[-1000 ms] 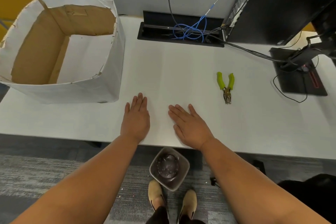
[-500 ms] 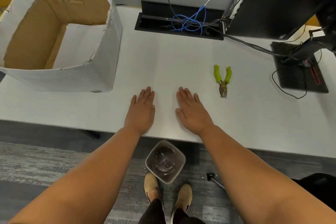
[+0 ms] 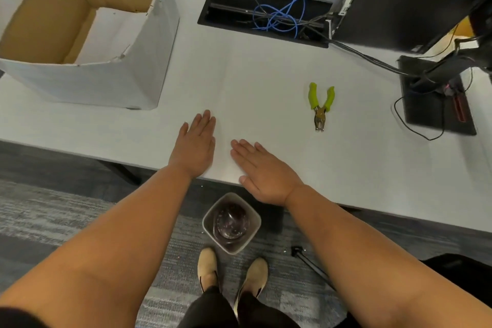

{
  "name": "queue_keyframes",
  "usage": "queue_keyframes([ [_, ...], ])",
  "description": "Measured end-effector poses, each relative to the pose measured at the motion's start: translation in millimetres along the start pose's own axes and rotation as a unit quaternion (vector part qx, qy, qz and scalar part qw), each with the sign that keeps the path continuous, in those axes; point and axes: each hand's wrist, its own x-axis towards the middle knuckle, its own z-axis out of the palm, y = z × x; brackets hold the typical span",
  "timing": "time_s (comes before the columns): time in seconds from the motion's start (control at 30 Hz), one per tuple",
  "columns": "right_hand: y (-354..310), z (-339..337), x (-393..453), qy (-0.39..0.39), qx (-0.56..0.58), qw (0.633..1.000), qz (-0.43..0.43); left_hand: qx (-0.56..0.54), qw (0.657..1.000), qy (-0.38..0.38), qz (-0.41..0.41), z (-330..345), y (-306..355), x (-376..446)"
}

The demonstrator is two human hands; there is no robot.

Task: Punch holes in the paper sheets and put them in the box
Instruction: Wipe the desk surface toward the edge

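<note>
Presently, head view (the only view). Both hands lie flat, palms down, at the near edge of the table [image 3: 266, 69]: left hand [image 3: 195, 148] with fingers straight and together, pointing toward the far edge; right hand [image 3: 262, 168] just beside it, fingers straight, angled toward the far left corner. Neither grasps anything.

Paper sheets [image 3: 239, 93]: a faint white-on-white outline runs from under the hands toward the far edge, apparently a sheet or thin stack; its edges and count cannot be told. Judged light, limp and slick on this top. Best taken by sliding a corner over the near edge and pinching it, or holding one edge flat with a palm.

Hole punch [image 3: 320, 105]: plier type, lime-green handles, metal head. It lies right of the hands, apart from them, toward the middle of the table. Its long axis runs near-to-far; the head points at the near edge, the handles splay toward the far edge. Judged rigid, fairly light, grips non-slip. Take it round both handles (wrist turned, since the head faces the person).

Box [image 3: 149, 42]: open-topped cardboard, at the far left corner, well apart from the punch. The part of its inside in view shows only what looks like white lining.

Judgement: no punching begun.
</note>
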Motion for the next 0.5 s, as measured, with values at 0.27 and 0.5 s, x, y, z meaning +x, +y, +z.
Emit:
queue_keyframes([
  [0.27, -21.8, 9.7, -18.8, 0.001, 0.010, 1.000, -0.014, 0.007, 0.999, -0.033, 0.002, -4.2, -0.2, 3.5],
  [0.5, -44.3, 20.7, -37.2, 0.023, 0.030, 0.999, -0.017, 0.018, 0.999, -0.043, 0.006, -3.3, 0.7, -6.8],
])
